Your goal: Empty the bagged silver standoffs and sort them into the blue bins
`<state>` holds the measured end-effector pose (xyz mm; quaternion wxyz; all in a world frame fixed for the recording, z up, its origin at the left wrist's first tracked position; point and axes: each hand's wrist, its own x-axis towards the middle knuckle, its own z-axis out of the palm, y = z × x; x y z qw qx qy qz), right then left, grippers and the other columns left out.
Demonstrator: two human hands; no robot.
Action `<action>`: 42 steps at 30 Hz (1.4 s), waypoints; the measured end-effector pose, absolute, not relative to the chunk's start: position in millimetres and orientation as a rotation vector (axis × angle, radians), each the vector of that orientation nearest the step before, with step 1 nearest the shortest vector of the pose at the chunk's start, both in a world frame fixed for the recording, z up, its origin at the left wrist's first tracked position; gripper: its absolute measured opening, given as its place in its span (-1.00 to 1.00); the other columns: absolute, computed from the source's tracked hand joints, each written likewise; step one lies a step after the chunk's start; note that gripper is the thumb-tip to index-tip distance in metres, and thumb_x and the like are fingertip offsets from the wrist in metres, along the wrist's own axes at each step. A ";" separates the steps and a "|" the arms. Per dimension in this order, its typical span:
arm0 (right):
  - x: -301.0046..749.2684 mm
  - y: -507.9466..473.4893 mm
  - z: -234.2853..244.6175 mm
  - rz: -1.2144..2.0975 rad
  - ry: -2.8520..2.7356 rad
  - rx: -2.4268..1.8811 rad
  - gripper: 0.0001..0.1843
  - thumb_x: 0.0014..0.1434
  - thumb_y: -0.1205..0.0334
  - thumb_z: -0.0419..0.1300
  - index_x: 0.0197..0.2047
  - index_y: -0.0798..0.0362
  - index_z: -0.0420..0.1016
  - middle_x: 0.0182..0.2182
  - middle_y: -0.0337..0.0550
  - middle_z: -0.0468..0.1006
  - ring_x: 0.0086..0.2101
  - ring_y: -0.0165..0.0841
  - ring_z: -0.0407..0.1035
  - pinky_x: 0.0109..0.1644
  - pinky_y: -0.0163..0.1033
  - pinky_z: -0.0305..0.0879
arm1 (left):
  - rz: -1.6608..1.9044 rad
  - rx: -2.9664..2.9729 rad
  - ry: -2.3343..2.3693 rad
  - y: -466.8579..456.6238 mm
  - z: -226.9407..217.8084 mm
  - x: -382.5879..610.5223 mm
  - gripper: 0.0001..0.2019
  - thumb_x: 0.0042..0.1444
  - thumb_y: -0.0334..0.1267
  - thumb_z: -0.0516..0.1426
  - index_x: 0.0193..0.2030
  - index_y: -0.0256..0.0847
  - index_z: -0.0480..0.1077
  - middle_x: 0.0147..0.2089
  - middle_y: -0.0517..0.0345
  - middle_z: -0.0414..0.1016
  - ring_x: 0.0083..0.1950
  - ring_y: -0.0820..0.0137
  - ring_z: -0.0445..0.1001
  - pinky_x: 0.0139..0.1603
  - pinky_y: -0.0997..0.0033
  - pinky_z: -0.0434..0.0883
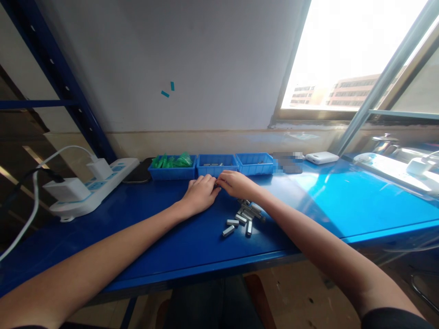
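Both hands come together over the blue table, just in front of the middle blue bin [217, 172]. My left hand [200, 194] is closed, its thumb and fingers drawn in beside the right fingertips. With a pinch, my right hand [236, 183] meets the left at a tiny dark part, too small to name and mostly hidden by fingers. A small pile of short silver metal bars [241, 219] lies loose below my right wrist, partly behind the forearm. Several similar silver pieces show inside the middle bin.
Green plastic bags fill the left blue bin [173, 173]; the right blue bin [254, 170] holds a few small bits. A white power strip [113, 185] with plugs and cables stands at left, near a dark phone [139, 173]. A white box-like device [321, 157] lies at back right.
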<state>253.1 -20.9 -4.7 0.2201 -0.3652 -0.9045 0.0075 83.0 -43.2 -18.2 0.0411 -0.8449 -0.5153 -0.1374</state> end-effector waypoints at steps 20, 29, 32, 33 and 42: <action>257.1 -24.6 1.3 0.076 -2.422 -0.960 -0.71 0.18 0.38 0.09 -0.01 0.04 0.36 -0.27 -0.14 0.49 -0.26 -0.35 0.35 -0.22 -0.33 0.16 | -0.694 -2.802 -1.737 -25.4 -15.4 74.6 -0.59 0.30 -0.07 -0.23 -0.24 -0.12 0.38 -0.11 0.13 0.50 0.02 0.25 0.39 0.01 0.21 0.29; 256.5 -27.6 3.6 0.077 -2.422 -0.972 -0.86 0.15 0.36 0.11 -0.21 0.04 0.43 -0.33 -0.17 0.48 -0.29 -0.37 0.34 -0.24 -0.33 0.14 | -0.622 -2.861 -1.641 -27.7 -15.2 75.1 -0.55 0.31 -0.05 -0.26 -0.23 -0.11 0.40 -0.13 0.13 0.47 -0.02 0.27 0.37 0.01 0.23 0.29; 258.4 -28.1 7.8 0.018 -2.409 -1.003 -0.92 0.17 0.31 0.10 -0.30 0.05 0.42 -0.35 -0.16 0.47 -0.30 -0.36 0.33 -0.27 -0.33 0.12 | -0.621 -2.867 -1.634 -29.8 -14.2 76.0 -0.54 0.32 -0.05 -0.27 -0.23 -0.10 0.40 -0.14 0.14 0.46 -0.02 0.27 0.36 0.03 0.20 0.27; 260.2 -27.3 9.9 -0.005 -2.389 -1.017 -0.90 0.19 0.28 0.10 -0.33 0.05 0.42 -0.36 -0.16 0.47 -0.31 -0.36 0.33 -0.27 -0.32 0.11 | -0.621 -2.864 -1.625 -30.8 -14.3 76.5 -0.55 0.32 -0.04 -0.27 -0.23 -0.09 0.40 -0.14 0.14 0.46 -0.02 0.27 0.36 0.03 0.19 0.27; 314.3 2.5 23.9 -0.279 -1.943 -1.286 -0.79 0.22 0.14 0.06 -0.38 0.05 0.39 -0.43 -0.15 0.44 -0.38 -0.33 0.29 -0.28 -0.28 0.12 | -0.543 -2.808 -1.447 -38.9 -18.8 80.7 -0.68 0.28 -0.02 -0.11 -0.12 -0.06 0.38 -0.07 0.10 0.40 0.03 0.23 0.32 0.06 0.14 0.24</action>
